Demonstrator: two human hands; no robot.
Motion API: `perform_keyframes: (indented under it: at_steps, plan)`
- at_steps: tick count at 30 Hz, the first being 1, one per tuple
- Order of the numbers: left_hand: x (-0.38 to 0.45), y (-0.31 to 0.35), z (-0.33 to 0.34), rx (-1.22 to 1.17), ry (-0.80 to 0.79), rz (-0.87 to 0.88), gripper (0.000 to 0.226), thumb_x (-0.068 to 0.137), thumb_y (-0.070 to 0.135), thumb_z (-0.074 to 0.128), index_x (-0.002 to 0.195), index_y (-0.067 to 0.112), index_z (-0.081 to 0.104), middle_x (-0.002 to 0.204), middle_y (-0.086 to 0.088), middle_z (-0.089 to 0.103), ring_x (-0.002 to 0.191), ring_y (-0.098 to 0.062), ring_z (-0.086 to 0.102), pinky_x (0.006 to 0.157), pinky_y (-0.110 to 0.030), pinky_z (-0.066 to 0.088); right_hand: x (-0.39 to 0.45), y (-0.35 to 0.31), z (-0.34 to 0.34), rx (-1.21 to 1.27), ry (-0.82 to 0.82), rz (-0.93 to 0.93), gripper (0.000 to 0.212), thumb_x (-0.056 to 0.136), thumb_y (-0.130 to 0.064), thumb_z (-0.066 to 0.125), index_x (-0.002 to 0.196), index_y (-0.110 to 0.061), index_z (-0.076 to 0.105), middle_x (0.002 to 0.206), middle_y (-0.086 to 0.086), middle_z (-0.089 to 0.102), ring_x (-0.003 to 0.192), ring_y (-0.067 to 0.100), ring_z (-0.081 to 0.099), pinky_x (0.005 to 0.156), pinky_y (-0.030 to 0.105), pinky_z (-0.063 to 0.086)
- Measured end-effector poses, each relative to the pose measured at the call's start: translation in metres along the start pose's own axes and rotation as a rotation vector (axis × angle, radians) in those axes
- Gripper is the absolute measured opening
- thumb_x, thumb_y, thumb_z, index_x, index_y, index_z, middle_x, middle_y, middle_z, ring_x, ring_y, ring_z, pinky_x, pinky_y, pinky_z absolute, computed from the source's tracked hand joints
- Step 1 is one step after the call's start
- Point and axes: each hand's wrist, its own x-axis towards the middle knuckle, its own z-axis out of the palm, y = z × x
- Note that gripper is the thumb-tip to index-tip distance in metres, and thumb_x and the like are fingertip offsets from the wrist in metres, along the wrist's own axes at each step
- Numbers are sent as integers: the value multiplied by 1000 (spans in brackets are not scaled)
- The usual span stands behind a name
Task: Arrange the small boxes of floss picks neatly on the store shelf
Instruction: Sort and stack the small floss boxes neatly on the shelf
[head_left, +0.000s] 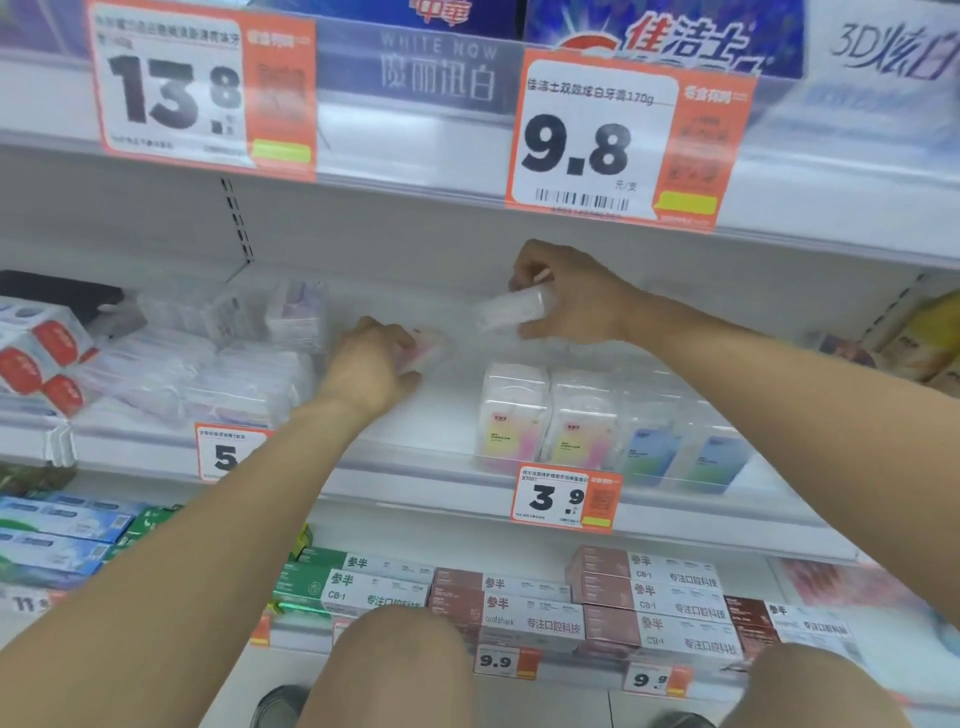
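Note:
Both my hands reach into the middle shelf (426, 457). My left hand (371, 364) grips a small clear floss pick box with a pink label (428, 351), low over the shelf floor. My right hand (563, 296) holds a second clear floss pick box (511, 309) raised above the shelf, tilted on its side. Several small floss pick boxes stand upright in a row at the shelf front right: two with pink-yellow labels (511, 415) and two with blue-green labels (652, 447). The view is blurred.
A loose heap of clear packs (223, 358) lies at the shelf's left, with red-and-white boxes (41, 353) beyond. Price tags hang on the shelf edges (563, 496). Toothpaste boxes (519, 603) fill the shelf below. The upper shelf edge (613, 150) overhangs my hands.

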Motion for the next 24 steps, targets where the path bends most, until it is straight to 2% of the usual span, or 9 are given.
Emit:
perform_keyframes:
  at_steps: [2, 5, 7, 9, 11, 14, 17, 21, 24]
  plan:
    - [-1, 7, -4, -138, 55, -16, 38, 74, 27, 75, 111, 21, 70, 115, -6, 63, 105, -24, 61, 87, -21, 40, -12, 8, -9, -5, 126, -67, 45, 65, -9, 87, 90, -15, 51, 105, 7, 62, 93, 22, 57, 74, 15, 44]
    - [-5, 26, -15, -578, 169, -110, 35, 70, 27, 78, 104, 22, 72, 104, -3, 67, 90, -16, 65, 81, -18, 46, -31, 17, -21, 76, 229, -86, 43, 72, 3, 79, 80, -23, 46, 111, 15, 62, 95, 20, 56, 72, 6, 37]
    - [-7, 46, -26, -860, 205, -173, 22, 75, 29, 75, 97, 28, 72, 97, 5, 69, 84, -13, 64, 78, -21, 51, -42, 22, -26, 131, 283, -118, 45, 76, 9, 72, 78, -24, 42, 108, 14, 61, 90, 10, 52, 71, 3, 36]
    - [-9, 67, -42, -1072, 208, -230, 5, 82, 29, 66, 86, 27, 70, 93, 2, 71, 88, -20, 66, 82, -32, 57, -50, 28, -28, 77, 360, -113, 41, 76, 10, 69, 79, -21, 42, 101, 7, 59, 84, 3, 46, 70, 5, 35]
    - [-13, 88, -56, -1220, 118, -276, 14, 91, 26, 55, 83, 19, 65, 88, -7, 70, 87, -26, 66, 77, -38, 58, -57, 33, -28, -7, 442, -83, 48, 73, 9, 63, 74, -30, 34, 84, 1, 53, 72, 10, 38, 61, 13, 32]
    - [-24, 110, -66, -1215, -44, -301, 36, 99, 41, 46, 86, 12, 63, 84, -12, 71, 71, -29, 67, 60, -32, 57, -65, 35, -25, -31, 565, -15, 54, 72, 4, 65, 69, -33, 26, 69, -11, 36, 66, 15, 30, 54, 14, 29]
    - [-35, 121, -65, -1201, -165, -241, 55, 96, 55, 44, 89, 6, 67, 77, -14, 73, 61, -28, 68, 59, -32, 57, -76, 32, -18, 97, 625, 58, 51, 71, -13, 81, 74, -29, 32, 73, -13, 36, 68, 14, 35, 58, 25, 30]
    - [-41, 127, -61, -1305, -238, -129, 38, 88, 27, 69, 106, -5, 58, 104, -23, 71, 83, -35, 72, 73, -38, 61, -95, 14, -16, 255, 563, 36, 54, 61, -16, 90, 78, -25, 39, 91, -10, 51, 75, -4, 47, 59, 13, 33]
    - [-42, 130, -58, -1287, -184, -67, 39, 84, 11, 74, 110, 5, 46, 117, -28, 62, 89, -39, 72, 72, -40, 60, -105, 2, -18, 305, 486, 12, 40, 64, -27, 91, 74, -30, 52, 98, -4, 56, 75, -4, 51, 63, 6, 35]
